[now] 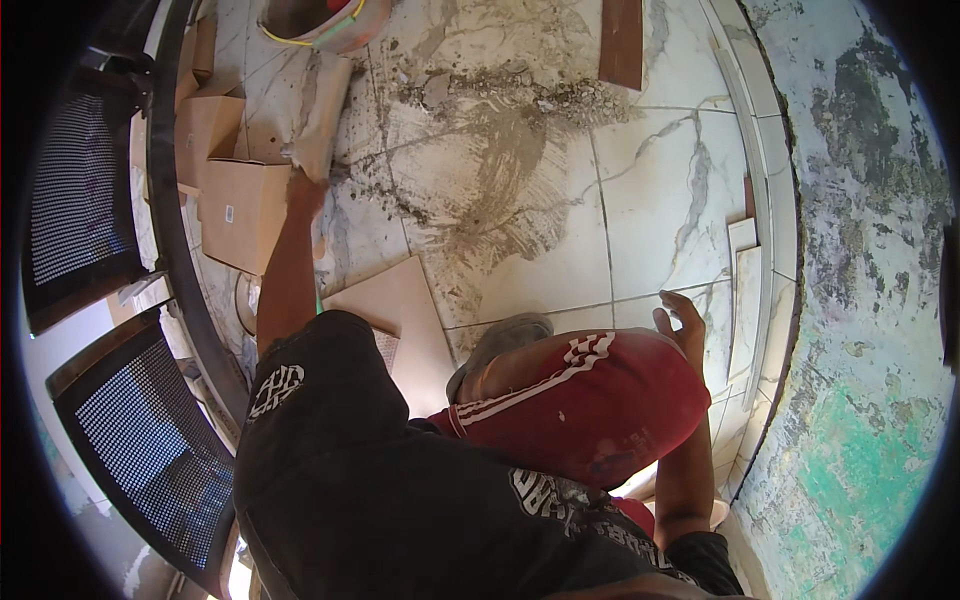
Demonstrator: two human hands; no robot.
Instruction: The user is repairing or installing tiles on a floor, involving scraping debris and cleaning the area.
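My left hand (305, 182) reaches forward beside the cardboard boxes (236, 215), its fingers closed on the lower end of a long, pale tan strip (321, 110), possibly cardboard; its fingers are slightly blurred. My right hand (678, 320) hangs past my bent knee in red shorts, fingers apart and holding nothing. Between them, grey-brown dust and smears (500, 170) cover part of the marbled tile floor (660, 250), with a band of rubble (540, 100) beyond.
A bucket (335, 25) stands at the top. A brown plank (620, 45) lies top right. A tan board (390, 300) lies by my knee. Two mesh chairs (150, 430) line the left. A patchy wall (860, 300) and narrow tile pieces (742, 310) are on the right.
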